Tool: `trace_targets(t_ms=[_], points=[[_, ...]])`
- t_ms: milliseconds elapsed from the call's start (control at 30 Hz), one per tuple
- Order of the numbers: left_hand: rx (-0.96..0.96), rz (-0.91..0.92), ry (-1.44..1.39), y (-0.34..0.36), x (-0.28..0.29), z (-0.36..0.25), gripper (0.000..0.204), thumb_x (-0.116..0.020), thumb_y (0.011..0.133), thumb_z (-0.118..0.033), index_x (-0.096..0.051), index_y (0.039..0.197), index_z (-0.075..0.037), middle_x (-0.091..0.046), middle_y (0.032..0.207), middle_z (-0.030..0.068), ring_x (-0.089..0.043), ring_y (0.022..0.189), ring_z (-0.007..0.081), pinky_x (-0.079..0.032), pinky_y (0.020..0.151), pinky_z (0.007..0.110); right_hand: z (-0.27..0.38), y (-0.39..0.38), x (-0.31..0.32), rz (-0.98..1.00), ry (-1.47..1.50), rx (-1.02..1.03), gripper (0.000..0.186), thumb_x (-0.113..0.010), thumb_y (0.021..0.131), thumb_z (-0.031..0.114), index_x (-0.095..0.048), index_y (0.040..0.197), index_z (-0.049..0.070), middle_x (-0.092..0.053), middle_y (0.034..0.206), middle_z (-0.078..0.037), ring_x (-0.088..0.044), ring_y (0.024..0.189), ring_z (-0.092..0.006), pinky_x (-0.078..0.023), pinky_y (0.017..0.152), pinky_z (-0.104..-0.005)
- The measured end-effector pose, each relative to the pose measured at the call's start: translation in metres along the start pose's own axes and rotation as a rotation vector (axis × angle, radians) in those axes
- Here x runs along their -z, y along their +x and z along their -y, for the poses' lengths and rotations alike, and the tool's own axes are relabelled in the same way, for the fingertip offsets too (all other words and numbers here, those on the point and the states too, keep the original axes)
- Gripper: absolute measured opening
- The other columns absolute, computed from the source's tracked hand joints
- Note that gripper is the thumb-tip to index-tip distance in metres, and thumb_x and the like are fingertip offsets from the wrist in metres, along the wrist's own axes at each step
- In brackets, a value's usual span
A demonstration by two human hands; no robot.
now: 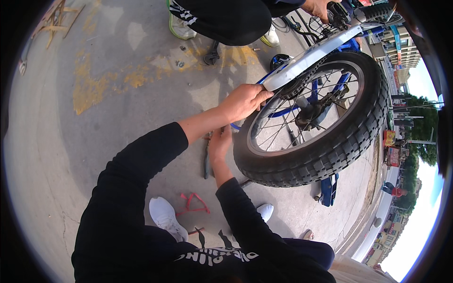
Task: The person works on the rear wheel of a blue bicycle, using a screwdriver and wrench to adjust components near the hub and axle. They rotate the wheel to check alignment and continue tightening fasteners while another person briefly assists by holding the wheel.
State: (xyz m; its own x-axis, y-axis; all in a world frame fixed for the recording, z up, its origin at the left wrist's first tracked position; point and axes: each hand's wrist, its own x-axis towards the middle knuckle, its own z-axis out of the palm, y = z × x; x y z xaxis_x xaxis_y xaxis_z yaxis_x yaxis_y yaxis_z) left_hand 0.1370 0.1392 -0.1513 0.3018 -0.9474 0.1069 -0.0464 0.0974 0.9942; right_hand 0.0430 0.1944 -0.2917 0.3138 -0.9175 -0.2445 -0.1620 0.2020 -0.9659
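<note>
My left hand (247,101) is closed round the lower end of a silver-white chain guard (302,59), thumb on top. The guard runs beside the chain and a fat, knobbly bicycle wheel (311,113) with a black tyre, which stands tilted in front of me. Below my left wrist, my right hand (221,141) reaches down toward the ground; its fingers are partly hidden, so what they grip cannot be made out. Next to it is a dark-handled tool (206,160), perhaps pliers. Blue frame parts (285,111) show behind the spokes.
A crouching person (222,21) is across from me, with a hand (318,8) at the bike's far end. An adjustable wrench (212,54) lies on the concrete. Red strips (193,203) lie by my white shoe (165,217). A blue part (328,190) lies beyond the tyre.
</note>
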Motion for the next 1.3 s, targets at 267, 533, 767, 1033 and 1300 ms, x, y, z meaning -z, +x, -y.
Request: trace_targets(t_ms=[267, 533, 767, 1033, 1300], points=[[-0.126, -0.094, 0.108, 0.002, -0.003, 0.007, 0.040, -0.054, 0.099, -0.033, -0.065, 0.090, 0.005, -0.064, 0.070, 0.0186, -0.063, 0.063, 0.0286, -0.048, 0.062, 0.039, 0.019, -0.004, 0.006, 0.068, -0.061, -0.036, 0.014, -0.051, 0.096, 0.008, -0.053, 0.096, -0.006, -0.056, 0.068, -0.006, -0.057, 0.061, -0.0123, -0.049, 0.052, -0.0303], [-0.037, 0.015, -0.077, 0.003, 0.001, 0.009, 0.036, -0.060, 0.098, -0.032, -0.065, 0.105, 0.003, -0.066, 0.081, 0.0057, -0.058, 0.070, 0.0112, -0.049, 0.061, 0.028, 0.008, 0.021, 0.007, 0.005, -0.039, 0.021, 0.018, -0.053, 0.096, 0.010, -0.055, 0.103, -0.006, -0.059, 0.078, -0.005, -0.054, 0.067, -0.0093, -0.045, 0.057, -0.0278], [0.027, -0.008, -0.101, -0.001, 0.000, 0.000, 0.037, -0.061, 0.097, -0.032, -0.064, 0.105, 0.003, -0.068, 0.083, 0.0062, -0.060, 0.072, 0.0105, -0.049, 0.062, 0.026, 0.000, 0.021, 0.012, -0.001, 0.056, 0.029, 0.021, -0.053, 0.096, 0.010, -0.054, 0.110, -0.005, -0.059, 0.087, -0.005, -0.054, 0.074, -0.0085, -0.045, 0.061, -0.0271], [0.010, 0.011, -0.246, -0.001, 0.021, 0.016, 0.031, -0.065, 0.095, -0.024, -0.065, 0.109, 0.004, -0.068, 0.091, 0.0066, -0.062, 0.084, 0.0121, -0.050, 0.071, 0.028, 0.015, 0.022, 0.013, 0.127, -0.017, 0.046, 0.015, -0.056, 0.095, 0.009, -0.057, 0.097, -0.006, -0.057, 0.070, -0.006, -0.056, 0.056, -0.0107, -0.052, 0.056, -0.0283], [0.874, -0.346, -0.236, -0.080, 0.048, 0.161, 0.038, -0.054, 0.099, -0.034, -0.061, 0.100, 0.003, -0.067, 0.089, 0.0177, -0.064, 0.068, 0.0257, -0.056, 0.071, 0.038, 0.016, 0.026, 0.014, 0.144, -0.072, 0.082, 0.015, -0.059, 0.095, 0.011, -0.059, 0.094, -0.004, -0.058, 0.064, -0.005, -0.059, 0.055, -0.0116, -0.052, 0.055, -0.0272]])
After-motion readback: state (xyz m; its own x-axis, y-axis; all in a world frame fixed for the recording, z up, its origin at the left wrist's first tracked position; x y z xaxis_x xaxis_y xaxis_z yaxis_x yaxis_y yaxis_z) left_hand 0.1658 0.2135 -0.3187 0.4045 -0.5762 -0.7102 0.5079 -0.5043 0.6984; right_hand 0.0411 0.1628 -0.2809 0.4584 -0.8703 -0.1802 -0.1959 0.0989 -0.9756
